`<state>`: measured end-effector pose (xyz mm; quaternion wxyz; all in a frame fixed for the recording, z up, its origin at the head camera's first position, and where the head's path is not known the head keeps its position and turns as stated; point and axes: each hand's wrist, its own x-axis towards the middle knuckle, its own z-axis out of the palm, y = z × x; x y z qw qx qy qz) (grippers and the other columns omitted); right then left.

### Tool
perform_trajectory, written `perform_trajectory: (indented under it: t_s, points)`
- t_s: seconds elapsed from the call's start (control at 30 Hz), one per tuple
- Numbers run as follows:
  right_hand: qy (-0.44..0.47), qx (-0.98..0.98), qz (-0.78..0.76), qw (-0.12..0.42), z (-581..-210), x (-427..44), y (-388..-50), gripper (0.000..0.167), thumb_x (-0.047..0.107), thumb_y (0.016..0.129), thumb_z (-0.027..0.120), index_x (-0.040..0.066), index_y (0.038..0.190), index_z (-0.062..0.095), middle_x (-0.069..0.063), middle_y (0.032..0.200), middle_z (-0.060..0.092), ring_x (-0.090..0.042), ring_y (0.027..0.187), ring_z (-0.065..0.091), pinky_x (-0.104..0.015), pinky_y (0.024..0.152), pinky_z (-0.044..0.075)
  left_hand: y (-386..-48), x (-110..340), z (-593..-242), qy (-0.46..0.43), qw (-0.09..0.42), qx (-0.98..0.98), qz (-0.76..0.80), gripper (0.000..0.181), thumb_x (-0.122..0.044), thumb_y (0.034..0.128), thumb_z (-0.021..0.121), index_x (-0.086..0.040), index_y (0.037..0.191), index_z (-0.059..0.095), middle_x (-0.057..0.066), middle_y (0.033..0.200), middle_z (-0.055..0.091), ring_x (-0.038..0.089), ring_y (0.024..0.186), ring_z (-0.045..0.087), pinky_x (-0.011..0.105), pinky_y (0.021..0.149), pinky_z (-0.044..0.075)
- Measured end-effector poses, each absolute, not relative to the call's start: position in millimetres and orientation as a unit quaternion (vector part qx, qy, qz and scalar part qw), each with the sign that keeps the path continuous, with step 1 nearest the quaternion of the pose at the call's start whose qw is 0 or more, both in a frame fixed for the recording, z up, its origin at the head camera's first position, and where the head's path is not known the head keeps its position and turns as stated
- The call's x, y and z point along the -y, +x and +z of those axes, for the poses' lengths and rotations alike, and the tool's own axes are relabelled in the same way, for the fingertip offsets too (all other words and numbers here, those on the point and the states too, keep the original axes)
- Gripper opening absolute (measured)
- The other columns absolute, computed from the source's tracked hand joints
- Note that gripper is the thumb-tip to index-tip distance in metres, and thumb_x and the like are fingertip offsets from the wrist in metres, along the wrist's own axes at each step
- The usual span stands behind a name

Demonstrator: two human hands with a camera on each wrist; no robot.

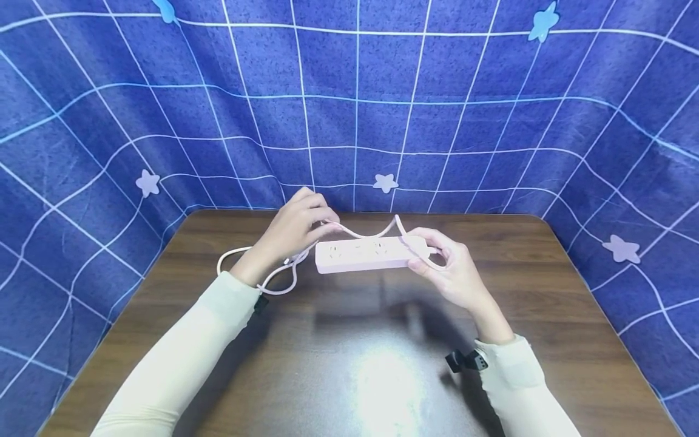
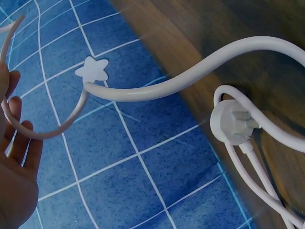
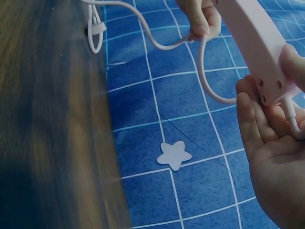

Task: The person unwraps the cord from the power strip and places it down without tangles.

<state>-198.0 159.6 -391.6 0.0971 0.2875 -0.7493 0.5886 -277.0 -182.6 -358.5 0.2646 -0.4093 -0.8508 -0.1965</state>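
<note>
A pale pink-white power strip (image 1: 357, 255) is held up above the table, its socket face showing in the head view. My right hand (image 1: 457, 273) grips its right end, thumb on the near side and fingers behind. From that end the white cord (image 3: 205, 71) leaves and loops up toward my left hand (image 1: 300, 223), which pinches it between thumb and fingertips just beyond the strip's left end. More cord lies looped on the table by my left wrist. A round white plug (image 2: 231, 121) with metal prongs rests among those loops in the left wrist view.
The brown wooden table (image 1: 229, 376) ends at a blue curtain (image 1: 437, 121) with white grid lines and star shapes, which rises behind it and at both sides. Small black devices (image 1: 466, 361) sit at the wrists.
</note>
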Motion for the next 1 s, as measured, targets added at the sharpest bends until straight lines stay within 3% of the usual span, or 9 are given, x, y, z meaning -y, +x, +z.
perform_trajectory:
  t_s: [0.23,0.6,1.0]
  points:
    - [0.293,0.748,0.586,0.101,-394,-157,-197,0.047,-0.008,0.089,0.078,0.0,0.133,0.066,-0.019,0.118,0.073,-0.008,0.1,0.07,-0.022,0.086,0.058,-276,183,-348,-0.376,0.314,0.847,-0.206,0.015,-0.032,0.0925,0.083,-0.017,0.093,0.081,-0.001,0.084,0.065,0.024,0.088,0.05,0.039,0.083,0.04]
    - [0.293,0.753,0.58,0.105,-395,-157,-198,0.047,-0.007,0.088,0.079,0.0,0.133,0.067,-0.018,0.12,0.074,-0.008,0.107,0.07,-0.025,0.088,0.058,-267,182,-320,-0.346,0.388,0.826,-0.218,0.018,-0.032,0.09,0.085,-0.014,0.093,0.083,0.003,0.084,0.066,0.028,0.086,0.051,0.04,0.079,0.04]
    - [0.293,0.753,0.58,0.1,-396,-156,-199,0.043,-0.005,0.09,0.08,0.004,0.131,0.068,-0.014,0.113,0.075,-0.011,0.089,0.071,-0.023,0.077,0.059,-250,181,-290,-0.356,0.445,0.791,-0.225,0.02,-0.031,0.092,0.084,-0.01,0.095,0.084,0.006,0.083,0.065,0.034,0.086,0.05,0.045,0.083,0.039]
